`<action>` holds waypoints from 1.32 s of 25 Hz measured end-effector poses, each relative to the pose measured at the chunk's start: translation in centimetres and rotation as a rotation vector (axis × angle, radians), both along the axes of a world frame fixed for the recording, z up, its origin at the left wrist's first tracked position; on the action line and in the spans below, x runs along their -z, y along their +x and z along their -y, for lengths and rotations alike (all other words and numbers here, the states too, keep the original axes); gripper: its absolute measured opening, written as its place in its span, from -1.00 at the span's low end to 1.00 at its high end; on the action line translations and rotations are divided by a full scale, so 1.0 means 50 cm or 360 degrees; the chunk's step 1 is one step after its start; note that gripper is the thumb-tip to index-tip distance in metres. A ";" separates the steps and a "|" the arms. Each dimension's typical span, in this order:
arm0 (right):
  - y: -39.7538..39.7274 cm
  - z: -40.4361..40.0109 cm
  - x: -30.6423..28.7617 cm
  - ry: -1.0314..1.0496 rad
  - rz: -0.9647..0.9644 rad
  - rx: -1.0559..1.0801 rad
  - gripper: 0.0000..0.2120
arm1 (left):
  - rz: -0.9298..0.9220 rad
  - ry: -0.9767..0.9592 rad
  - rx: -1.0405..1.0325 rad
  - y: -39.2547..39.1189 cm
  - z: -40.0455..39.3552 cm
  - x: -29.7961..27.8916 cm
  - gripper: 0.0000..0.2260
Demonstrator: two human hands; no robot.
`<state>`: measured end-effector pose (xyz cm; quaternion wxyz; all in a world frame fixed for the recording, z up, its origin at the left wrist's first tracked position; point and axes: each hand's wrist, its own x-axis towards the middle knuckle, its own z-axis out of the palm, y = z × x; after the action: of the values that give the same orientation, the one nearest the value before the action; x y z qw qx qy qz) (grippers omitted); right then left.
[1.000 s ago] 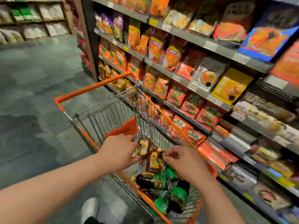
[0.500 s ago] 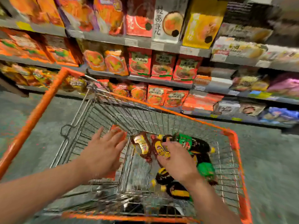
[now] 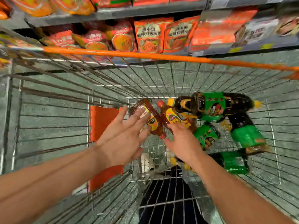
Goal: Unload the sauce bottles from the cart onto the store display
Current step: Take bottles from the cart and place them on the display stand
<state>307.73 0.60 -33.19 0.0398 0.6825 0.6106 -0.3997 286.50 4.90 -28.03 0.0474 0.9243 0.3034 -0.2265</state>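
I look down into a wire cart (image 3: 53,120) with an orange rim. Two brown sauce bottles with yellow labels lie on its floor side by side. My left hand (image 3: 123,136) reaches in with straight fingers that lie over the left brown bottle (image 3: 153,123). My right hand (image 3: 181,143) grips the lower end of the right brown bottle (image 3: 171,116), which has a red cap. Several dark sauce bottles with green labels (image 3: 210,105) lie in a heap to the right, one (image 3: 247,138) nearer the cart's right wall.
Store shelves (image 3: 123,12) stand just beyond the cart's far rim, packed with red and orange pouches (image 3: 148,36). An orange flap (image 3: 102,120) hangs on the cart's inner left side. Grey speckled floor shows through the wires.
The view has dropped closer into the cart. My left hand moved right from the orange flap onto the left brown bottle. My right hand slid to the lower end of the other brown bottle.
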 end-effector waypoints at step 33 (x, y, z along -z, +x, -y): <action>-0.049 -0.056 0.301 0.0327 0.0438 -0.0792 0.19 | -0.0317 0.0025 -0.0192 0.102 -0.061 0.401 0.15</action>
<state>305.29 3.41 -48.25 0.1496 0.5601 0.7853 -0.2175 291.61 7.95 -48.06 0.0232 0.8776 0.3635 -0.3117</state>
